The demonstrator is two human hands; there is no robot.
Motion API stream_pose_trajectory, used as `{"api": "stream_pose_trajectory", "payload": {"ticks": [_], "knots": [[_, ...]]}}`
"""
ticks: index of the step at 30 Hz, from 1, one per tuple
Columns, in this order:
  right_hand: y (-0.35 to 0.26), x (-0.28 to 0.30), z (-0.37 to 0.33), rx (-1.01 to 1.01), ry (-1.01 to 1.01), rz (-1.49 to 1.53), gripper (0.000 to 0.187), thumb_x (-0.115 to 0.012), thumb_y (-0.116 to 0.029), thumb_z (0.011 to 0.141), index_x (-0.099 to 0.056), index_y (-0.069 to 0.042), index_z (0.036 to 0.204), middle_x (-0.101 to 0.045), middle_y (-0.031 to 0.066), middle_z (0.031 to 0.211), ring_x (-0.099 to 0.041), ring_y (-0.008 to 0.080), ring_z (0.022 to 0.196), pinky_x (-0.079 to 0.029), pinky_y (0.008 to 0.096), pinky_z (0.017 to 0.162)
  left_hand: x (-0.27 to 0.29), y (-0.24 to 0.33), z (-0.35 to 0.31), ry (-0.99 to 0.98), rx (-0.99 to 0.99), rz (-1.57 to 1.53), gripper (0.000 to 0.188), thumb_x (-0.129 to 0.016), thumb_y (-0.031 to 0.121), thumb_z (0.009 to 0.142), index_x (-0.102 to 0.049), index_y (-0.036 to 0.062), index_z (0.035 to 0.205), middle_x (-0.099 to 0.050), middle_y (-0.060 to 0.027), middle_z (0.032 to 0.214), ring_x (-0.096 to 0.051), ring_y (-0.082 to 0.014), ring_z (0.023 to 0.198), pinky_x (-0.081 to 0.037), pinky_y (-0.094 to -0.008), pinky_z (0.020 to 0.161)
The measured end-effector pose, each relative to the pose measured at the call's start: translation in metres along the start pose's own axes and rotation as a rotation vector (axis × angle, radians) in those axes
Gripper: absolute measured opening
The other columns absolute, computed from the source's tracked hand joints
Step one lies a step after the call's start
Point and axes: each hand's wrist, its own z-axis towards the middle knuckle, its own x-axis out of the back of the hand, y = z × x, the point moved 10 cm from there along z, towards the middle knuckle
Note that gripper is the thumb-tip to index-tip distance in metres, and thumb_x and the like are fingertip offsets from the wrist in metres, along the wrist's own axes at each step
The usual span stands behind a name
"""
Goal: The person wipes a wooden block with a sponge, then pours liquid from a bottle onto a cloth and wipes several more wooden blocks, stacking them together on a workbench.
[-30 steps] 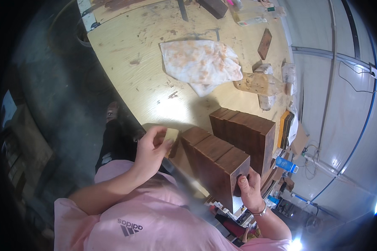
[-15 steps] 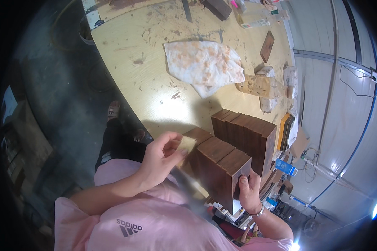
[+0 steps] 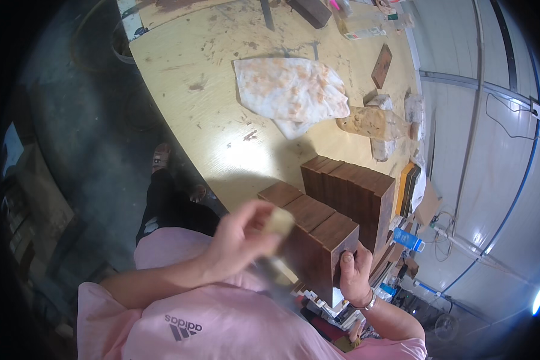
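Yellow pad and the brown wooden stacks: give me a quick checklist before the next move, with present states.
1. Pad held in the left hand: ok.
2. Pad off the wood: cannot tell, motion blur.
3. Right hand at the end of the nearer stack: ok.
4. Right-hand grip secure: cannot tell, some fingers hidden.
5. Nearer stack's top apart from the farther stack: ok.
6. Stained white cloth clear of both stacks: ok.

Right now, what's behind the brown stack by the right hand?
A second stack stands behind the front stack. Its top shows; the front one covers part of its near side and anything low between them.
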Motion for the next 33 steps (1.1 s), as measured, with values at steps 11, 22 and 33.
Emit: {"api": "stream_pose_trajectory", "payload": {"ticks": [11,22,33], "knots": [[0.001,0.002,-0.003,-0.006,0.032,-0.022,0.033,-0.054,-0.025,0.097,-0.059,0.007,0.096,-0.056,0.0022,0.064,-0.048,0.0062,0.059,-0.041,0.0252,0.053,-0.042,0.045,-0.015,-0.216,-0.172,0.048,0.047,-0.076,0.017,0.086,-0.054,0.0008,0.124,-0.061,-0.0092,0.114,-0.063,-0.0125,0.096,-0.056,-0.0261,0.08],[-0.002,0.004,-0.005,0.005,0.051,-0.08,0.043,-0.046,-0.033,0.104,-0.057,0.006,0.089,-0.052,0.0043,0.065,-0.042,0.0102,0.062,-0.039,0.0293,0.056,-0.04,0.071,-0.015,-0.189,-0.281,0.107,0.047,-0.078,0.013,0.084,-0.058,-0.002,0.123,-0.064,-0.0115,0.115,-0.066,-0.0172,0.104,-0.056,-0.0303,0.088],[-0.007,0.005,-0.003,0.046,0.086,-0.165,0.05,-0.041,-0.036,0.105,-0.053,0.004,0.078,-0.045,0.0089,0.061,-0.039,0.0146,0.06,-0.038,0.0339,0.055,-0.008,0.07,-0.004,-0.036,-0.403,0.27,0.037,-0.076,0.004,0.079,-0.065,0.003,0.114,-0.067,-0.0112,0.105,-0.068,-0.0222,0.091,-0.055,-0.0319,0.08]]}}
